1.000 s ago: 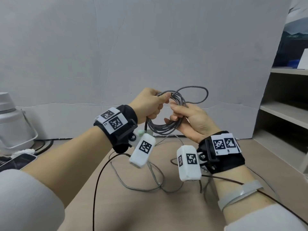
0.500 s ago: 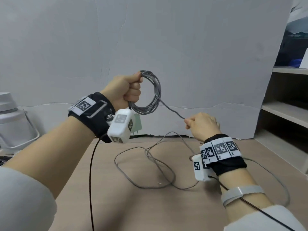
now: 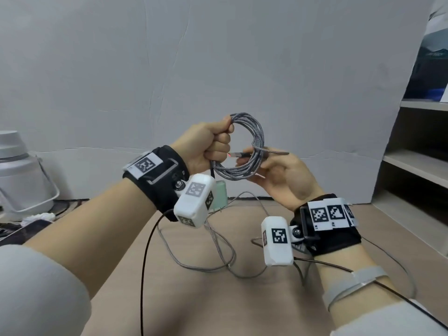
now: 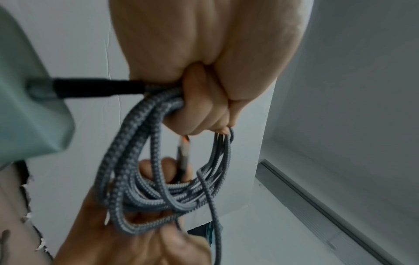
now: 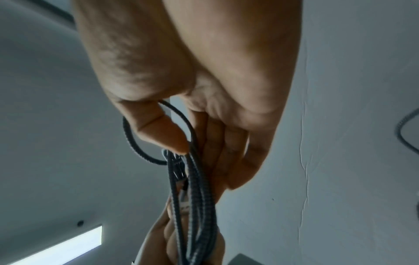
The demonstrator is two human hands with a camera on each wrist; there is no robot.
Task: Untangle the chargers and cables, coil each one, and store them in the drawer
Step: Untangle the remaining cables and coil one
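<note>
Braided cable coil (image 3: 244,144) held above the table (image 3: 242,304), left hand (image 3: 206,147) fisted around it; right hand (image 3: 281,175), back from pulling slack, now pinching the plug end through the loops. Nearly ready for storing.

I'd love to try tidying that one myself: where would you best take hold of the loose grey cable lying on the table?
Probably at the bend of the loose grey cable nearest the person, coming straight down from above. It lies flat on the table in open curves, so a pinch across that single strand looks easiest. Both hands are busy: the left hand grips the coiled cable, and the right hand steadies it.
</note>
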